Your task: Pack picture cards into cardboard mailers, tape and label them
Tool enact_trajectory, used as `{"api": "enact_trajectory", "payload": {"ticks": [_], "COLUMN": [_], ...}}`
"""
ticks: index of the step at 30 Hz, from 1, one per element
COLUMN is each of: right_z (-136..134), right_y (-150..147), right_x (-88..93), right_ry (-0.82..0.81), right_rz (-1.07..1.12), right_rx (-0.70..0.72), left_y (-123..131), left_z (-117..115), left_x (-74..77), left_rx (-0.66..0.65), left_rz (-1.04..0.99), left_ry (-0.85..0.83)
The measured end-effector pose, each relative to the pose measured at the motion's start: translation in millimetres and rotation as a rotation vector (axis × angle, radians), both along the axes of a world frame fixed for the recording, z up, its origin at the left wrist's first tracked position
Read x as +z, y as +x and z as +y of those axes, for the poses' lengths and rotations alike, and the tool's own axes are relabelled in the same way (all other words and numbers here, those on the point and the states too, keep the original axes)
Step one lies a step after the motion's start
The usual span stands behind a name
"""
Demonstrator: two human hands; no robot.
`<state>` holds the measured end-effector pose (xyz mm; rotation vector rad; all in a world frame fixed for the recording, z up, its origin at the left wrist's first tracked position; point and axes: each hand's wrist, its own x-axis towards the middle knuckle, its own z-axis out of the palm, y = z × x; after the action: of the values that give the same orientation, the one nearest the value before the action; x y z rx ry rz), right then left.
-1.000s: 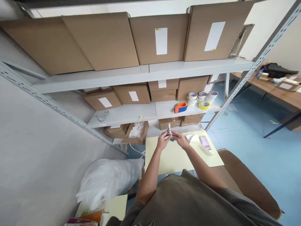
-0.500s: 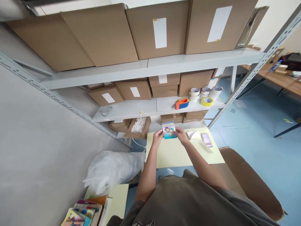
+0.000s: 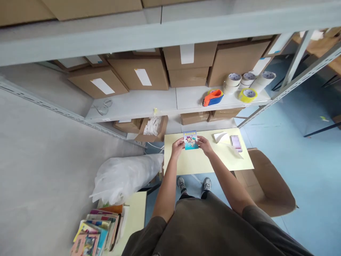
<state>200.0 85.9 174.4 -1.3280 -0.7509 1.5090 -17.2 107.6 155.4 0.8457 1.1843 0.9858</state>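
Observation:
Both my hands hold a small colourful booklet (image 3: pixel 190 139) face up over the far edge of a pale yellow table (image 3: pixel 202 163). My left hand (image 3: pixel 177 146) grips its left edge and my right hand (image 3: pixel 204 144) grips its right edge, fingers closed on it. To the right on the table lie a curled white sheet (image 3: pixel 220 136) and a small blurred purple and white item (image 3: pixel 236 143).
A grey metal shelf (image 3: pixel 160 103) ahead carries cardboard boxes, tape rolls (image 3: pixel 247 83) and an orange tape dispenser (image 3: pixel 213 97). A white plastic bag (image 3: pixel 125 176) lies at the left, a stack of books (image 3: pixel 96 236) at the lower left, an open cardboard box (image 3: pixel 269 186) at the right.
The item in my hands turned from edge-on to face up, showing its cover. The view tipped downward, so the top shelf boxes left the frame and my shoes and the book stack appeared.

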Motion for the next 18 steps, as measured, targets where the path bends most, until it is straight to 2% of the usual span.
{"api": "enact_trajectory", "payload": {"ticks": [4, 8, 10, 12, 18], "right_z": [4, -4, -13, -21, -26], "right_y": [-3, 3, 7, 11, -2], "right_x": [-65.3, -115.9, -131.2, -141.1, -161.4], "right_ry": [-0.109, -0.271, -0.341, -0.368, -0.315], "right_rz": [-0.040, -0.231, -0.346, -0.396, -0.347], "right_rx": [0.003, -0.036, -0.051, -0.049, 0.018], "left_y": [4, 3, 0, 0, 16], "left_z": [3, -3, -10, -17, -26], "left_x": [-58.6, -100.7, -113.8, -123.1, -145.1], "left_rx": [0.036, 0.078, 0.077, 0.042, -0.097], "left_rz": [0.081, 0.327, 0.454, 0.493, 0.331], "left_ry": [-0.136, -0.284, -0.327, -0.348, -0.277]}}
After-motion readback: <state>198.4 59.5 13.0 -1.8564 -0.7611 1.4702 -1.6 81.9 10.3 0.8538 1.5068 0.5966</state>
